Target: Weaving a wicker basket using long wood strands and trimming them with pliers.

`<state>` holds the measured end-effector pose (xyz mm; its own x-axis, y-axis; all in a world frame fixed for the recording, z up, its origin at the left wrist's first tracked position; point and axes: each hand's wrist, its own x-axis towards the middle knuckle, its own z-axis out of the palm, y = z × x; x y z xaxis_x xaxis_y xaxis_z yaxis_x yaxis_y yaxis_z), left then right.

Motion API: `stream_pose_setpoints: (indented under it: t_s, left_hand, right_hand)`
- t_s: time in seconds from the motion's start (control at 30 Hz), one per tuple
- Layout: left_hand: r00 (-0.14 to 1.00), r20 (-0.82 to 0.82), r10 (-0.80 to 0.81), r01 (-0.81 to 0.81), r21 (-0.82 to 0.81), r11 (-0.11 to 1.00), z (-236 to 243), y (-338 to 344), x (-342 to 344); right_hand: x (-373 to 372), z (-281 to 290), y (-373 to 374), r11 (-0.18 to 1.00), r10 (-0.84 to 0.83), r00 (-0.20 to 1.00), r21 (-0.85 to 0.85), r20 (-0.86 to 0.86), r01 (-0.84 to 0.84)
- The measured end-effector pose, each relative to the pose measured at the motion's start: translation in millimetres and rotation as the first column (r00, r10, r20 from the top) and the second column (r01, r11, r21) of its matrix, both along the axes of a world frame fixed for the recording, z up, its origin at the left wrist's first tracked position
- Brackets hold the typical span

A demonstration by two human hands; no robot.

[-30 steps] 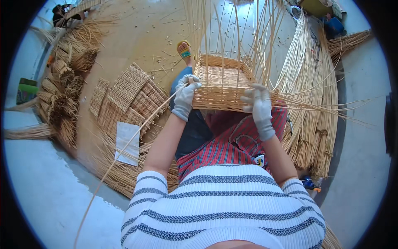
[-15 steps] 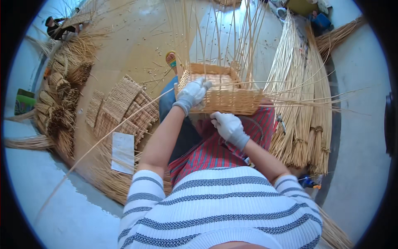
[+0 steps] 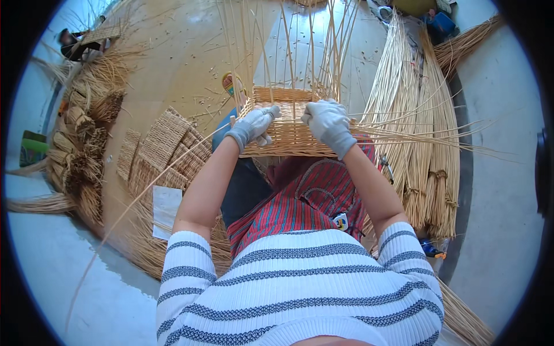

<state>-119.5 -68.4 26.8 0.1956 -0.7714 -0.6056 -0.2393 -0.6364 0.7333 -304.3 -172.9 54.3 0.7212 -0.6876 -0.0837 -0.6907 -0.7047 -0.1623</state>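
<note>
A half-woven wicker basket (image 3: 290, 137) with a rectangular shape rests over my lap, its upright stakes (image 3: 311, 46) rising from the walls. My left hand (image 3: 254, 124), in a pale work glove, is closed on the left part of the near wall, thumb side along the top edge. On the right part of that same edge, my gloved right hand (image 3: 330, 122) is closed too, knuckles up. Its fingertips are partly hidden, so any single strand within them cannot be made out. One long weaving strand (image 3: 149, 187) runs from the basket's left side down to the lower left.
Woven panels (image 3: 164, 138) lie on the floor at left beside a white sheet (image 3: 167, 205). Bundled straw (image 3: 86, 127) lines the left edge. Long pale wicker bundles (image 3: 424, 144) lie at right, under loose strands sticking out from the basket. Another person (image 3: 70, 45) is at far left.
My right hand has risen from below the basket's near wall onto its top edge. The left hand has shifted slightly left, and the basket has turned to face me more squarely.
</note>
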Motion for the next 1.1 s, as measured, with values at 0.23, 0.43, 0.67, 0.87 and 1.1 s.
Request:
stream_pose_setpoints:
  t_s: [0.23,0.43,0.67,0.87,1.1]
  left_hand:
    - [0.983,0.087,-0.159,0.163,-0.044,0.986,-24,3,10]
    - [0.985,-0.073,0.154,-0.163,-0.136,0.977,-36,10,-5]
    - [0.97,-0.031,0.241,-0.242,-0.12,0.963,-40,0,-20]
    - [0.607,0.731,0.312,0.285,-0.567,0.773,-8,13,-63]
    - [0.486,0.865,-0.124,0.46,-0.133,0.878,-33,-21,-108]
  right_hand:
    - [-57,-76,70,0.807,-0.253,0.821,0.58,0.512,-0.113]
    - [13,-48,-2,0.852,-0.378,0.361,0.472,0.853,-0.224]
    - [70,-17,-42,0.967,-0.195,0.65,0.255,0.734,0.002]
    - [-71,-61,-1,0.802,-0.577,0.334,0.594,0.745,0.062]
    - [-11,3,-84,0.981,-0.137,0.683,0.195,0.717,-0.008]
